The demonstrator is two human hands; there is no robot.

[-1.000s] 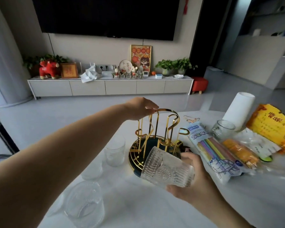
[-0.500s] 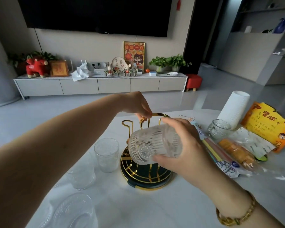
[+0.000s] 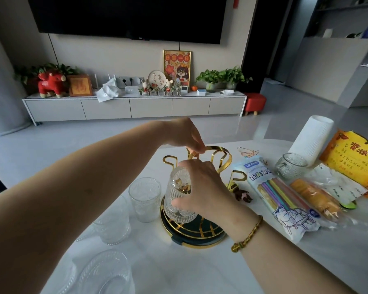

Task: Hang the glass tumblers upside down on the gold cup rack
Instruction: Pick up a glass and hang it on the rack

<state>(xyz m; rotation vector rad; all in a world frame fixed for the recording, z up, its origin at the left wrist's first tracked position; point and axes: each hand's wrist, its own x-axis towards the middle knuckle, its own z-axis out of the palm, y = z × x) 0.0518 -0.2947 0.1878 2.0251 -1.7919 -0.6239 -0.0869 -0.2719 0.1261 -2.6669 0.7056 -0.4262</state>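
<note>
The gold cup rack (image 3: 210, 232) stands on a round dark base in the middle of the white table. My left hand (image 3: 184, 134) pinches the rack's top loop handle. My right hand (image 3: 204, 187) grips a ribbed glass tumbler (image 3: 179, 200), upside down, over one of the rack's pegs near the base. Left of the rack, three more glass tumblers stand upright: one (image 3: 145, 199) close to it, one (image 3: 112, 228) nearer me, one (image 3: 106, 274) at the bottom edge.
Right of the rack lie a pack of coloured straws (image 3: 278, 198), a biscuit packet (image 3: 314, 198), a glass mug (image 3: 290, 168), a white paper roll (image 3: 310, 141) and an orange bag (image 3: 353, 162). The table (image 3: 179, 268) ends just beyond the rack.
My right hand turned the tumbler from sideways to upside down and lowered it onto a peg of the rack. My left hand stayed on the handle.
</note>
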